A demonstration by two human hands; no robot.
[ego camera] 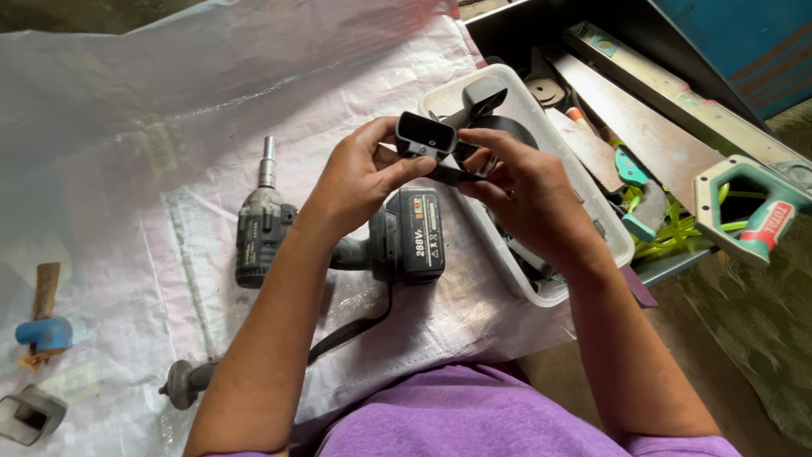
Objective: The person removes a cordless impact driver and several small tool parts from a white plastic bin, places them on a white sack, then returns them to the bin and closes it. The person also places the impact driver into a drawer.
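Item in hand: a small black plastic fitting (427, 135), a boxy open-ended head with a pale inner face, continuing into a thin black strap or arm running toward the right. It is being held up above the edge of a white plastic tub (584, 211), between both hands.

Left hand (359, 178): closing around the fitting's boxy head, thumb lying across its lower edge, fingers curling behind.
Right hand (529, 190): pinching the strap end between thumb and forefinger, remaining fingers folding loosely under.

Handling note, as a judgement: the left hand is best kept steadying the head while the right works the thin end; a light pinch looks wiser than force, since the strap appears slender and could twist or snap.

Lying beneath the left forearm: a dark cordless impact driver (262, 228) with its battery pack (419, 233), on a white woven sheet (169, 101).
In the tub: further black parts, partly hidden.
To the right: an open dark drawer (524, 25) holding a hand saw with green-and-red handle (753, 211), a spirit level (677, 89) and smaller tools.
At far left: a blue pipe elbow (44, 333) and a grey metal bracket (30, 415).
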